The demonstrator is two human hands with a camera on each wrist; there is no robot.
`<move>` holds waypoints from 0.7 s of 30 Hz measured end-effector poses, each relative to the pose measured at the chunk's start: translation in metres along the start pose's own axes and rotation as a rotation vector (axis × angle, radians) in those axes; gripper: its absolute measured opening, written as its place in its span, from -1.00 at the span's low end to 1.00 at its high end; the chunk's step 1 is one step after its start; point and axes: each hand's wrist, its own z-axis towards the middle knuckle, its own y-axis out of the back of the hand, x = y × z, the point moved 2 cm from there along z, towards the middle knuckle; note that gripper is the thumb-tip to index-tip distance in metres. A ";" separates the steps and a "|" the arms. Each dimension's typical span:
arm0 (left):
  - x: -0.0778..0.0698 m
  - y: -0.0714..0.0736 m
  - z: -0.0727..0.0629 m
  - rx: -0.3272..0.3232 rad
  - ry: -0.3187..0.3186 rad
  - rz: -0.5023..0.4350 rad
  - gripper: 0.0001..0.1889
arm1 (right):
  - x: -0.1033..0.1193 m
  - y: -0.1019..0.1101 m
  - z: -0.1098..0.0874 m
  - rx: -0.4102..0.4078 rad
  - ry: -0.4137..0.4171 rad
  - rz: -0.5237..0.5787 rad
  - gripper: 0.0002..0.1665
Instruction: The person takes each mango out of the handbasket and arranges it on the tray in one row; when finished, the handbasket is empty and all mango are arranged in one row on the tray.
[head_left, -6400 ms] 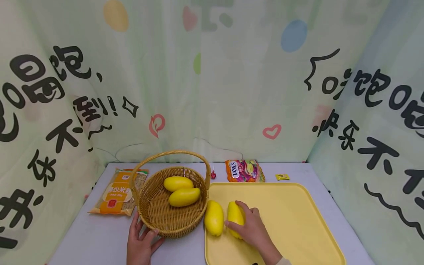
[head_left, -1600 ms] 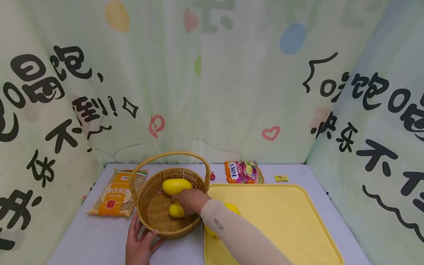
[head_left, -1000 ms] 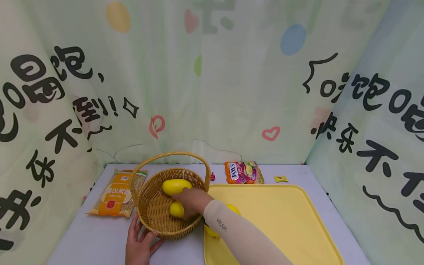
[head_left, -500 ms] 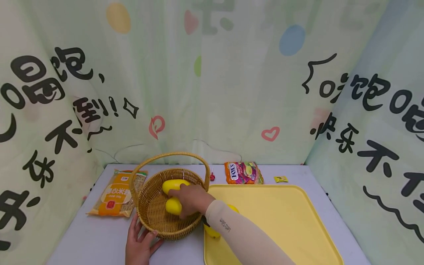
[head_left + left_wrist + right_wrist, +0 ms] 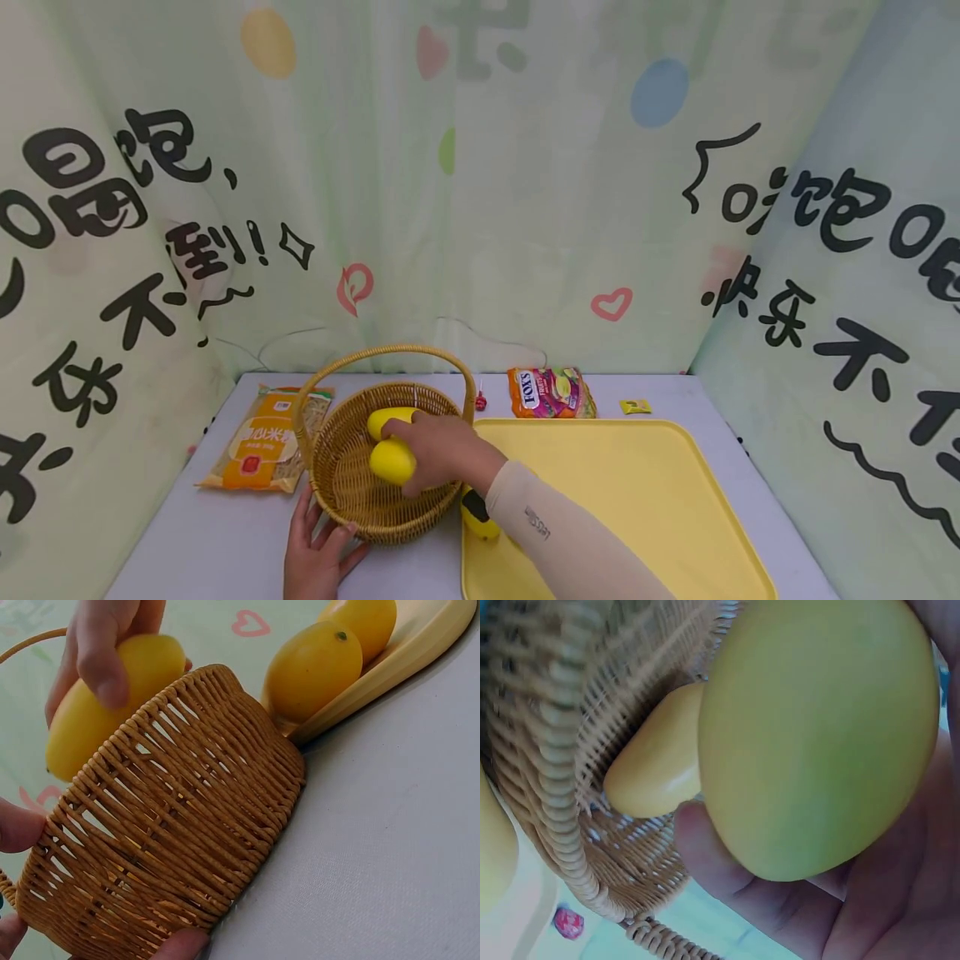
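My right hand (image 5: 446,457) grips a yellow mango (image 5: 392,462), thumb on one side and fingers on the other. In the left wrist view this held mango (image 5: 112,712) shows above the rim of the wicker basket (image 5: 172,795). Another mango (image 5: 656,761) lies inside the basket, partly covered by the hand in the head view. My left hand (image 5: 318,546) holds the basket at its near left side, thumb at the rim and fingers low on the wall. Two more mangoes (image 5: 315,671) rest side by side on the yellow tray (image 5: 622,500); my right forearm hides most of them in the head view.
Left of the basket lies an orange food bag (image 5: 266,437). Along the table's back are a red lollipop (image 5: 481,402), a Fox's candy bag (image 5: 551,393) and a small yellow packet (image 5: 636,407). The basket's tall handle (image 5: 397,348) arches over its far side.
Earlier my right hand was at a mango on the tray. It then reached into the basket, took the front mango and has lifted it slightly. The left hand has stayed on the basket.
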 end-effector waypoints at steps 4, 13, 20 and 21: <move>0.001 0.000 0.000 0.009 -0.007 -0.003 0.14 | -0.005 0.001 -0.015 -0.057 0.010 0.072 -0.05; 0.000 -0.001 -0.001 -0.003 -0.010 0.010 0.14 | -0.022 -0.004 -0.051 -0.116 -0.010 0.200 -0.06; -0.001 -0.002 -0.002 -0.019 -0.010 0.013 0.15 | -0.038 -0.012 -0.081 -0.152 -0.050 0.396 -0.02; -0.001 -0.002 -0.002 -0.020 -0.008 0.012 0.15 | -0.041 -0.013 -0.086 -0.164 -0.055 0.420 -0.02</move>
